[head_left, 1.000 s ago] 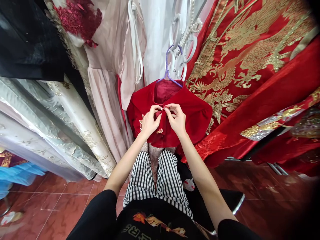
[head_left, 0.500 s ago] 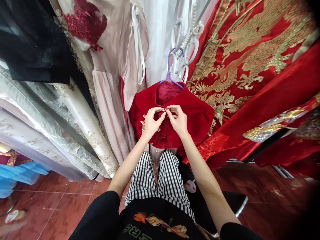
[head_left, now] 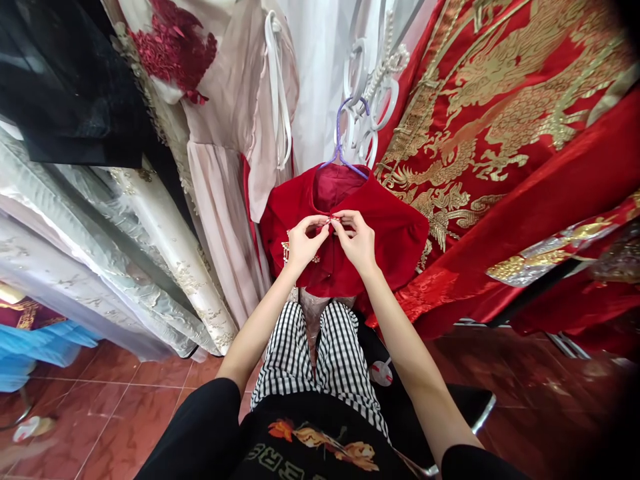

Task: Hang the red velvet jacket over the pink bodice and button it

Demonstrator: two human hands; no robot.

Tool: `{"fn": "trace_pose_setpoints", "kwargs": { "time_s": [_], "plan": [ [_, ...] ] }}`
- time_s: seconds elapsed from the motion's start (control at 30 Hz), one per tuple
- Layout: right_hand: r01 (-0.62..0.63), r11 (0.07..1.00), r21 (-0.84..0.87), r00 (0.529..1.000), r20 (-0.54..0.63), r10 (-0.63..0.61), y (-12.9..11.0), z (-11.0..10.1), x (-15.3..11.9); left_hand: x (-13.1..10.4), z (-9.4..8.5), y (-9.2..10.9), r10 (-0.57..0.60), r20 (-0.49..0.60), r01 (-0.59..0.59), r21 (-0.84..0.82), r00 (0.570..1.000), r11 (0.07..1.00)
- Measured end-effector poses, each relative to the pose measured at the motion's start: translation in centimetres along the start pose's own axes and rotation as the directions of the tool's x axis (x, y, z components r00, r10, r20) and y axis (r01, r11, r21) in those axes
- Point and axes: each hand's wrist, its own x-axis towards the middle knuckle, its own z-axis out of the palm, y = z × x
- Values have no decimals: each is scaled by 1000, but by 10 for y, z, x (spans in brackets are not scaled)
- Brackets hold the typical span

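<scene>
A dark red velvet capelet (head_left: 390,233) hangs on a purple hanger (head_left: 339,130) in front of me. At the middle of its neckline my left hand (head_left: 306,241) pinches the front edge between thumb and fingers. Right beside it, my right hand (head_left: 357,241) pinches the opposite front edge, and the fingertips of both hands meet. A small fastening between them is mostly covered by the fingers. Gold beaded trim (head_left: 285,251) shows on the capelet just left of my left hand.
The purple hanger hooks onto a white scrolled metal frame (head_left: 356,70). A pale pink dress (head_left: 225,180) hangs at left, past it several white gowns. Red cloth with gold dragon embroidery (head_left: 480,127) hangs at right. A black seat (head_left: 460,403) is beside my legs, above red floor tiles (head_left: 120,413).
Both hands stay pinched at the neckline, with only a tiny shift of the left fingers. The whole view has drifted slightly.
</scene>
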Motion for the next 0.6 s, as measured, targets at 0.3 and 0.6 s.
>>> {"fn": "trace_pose_setpoints", "kwargs": {
  "time_s": [0.3,0.6],
  "plan": [
    [-5,1000,2,1000,-8,5,1,1,5,6,-3,-1,-32,48,33,-10,998,999],
    [-49,998,26,998,-37,50,1,5,7,5,-1,-2,-31,18,32,-18,999,999]
  ]
}}
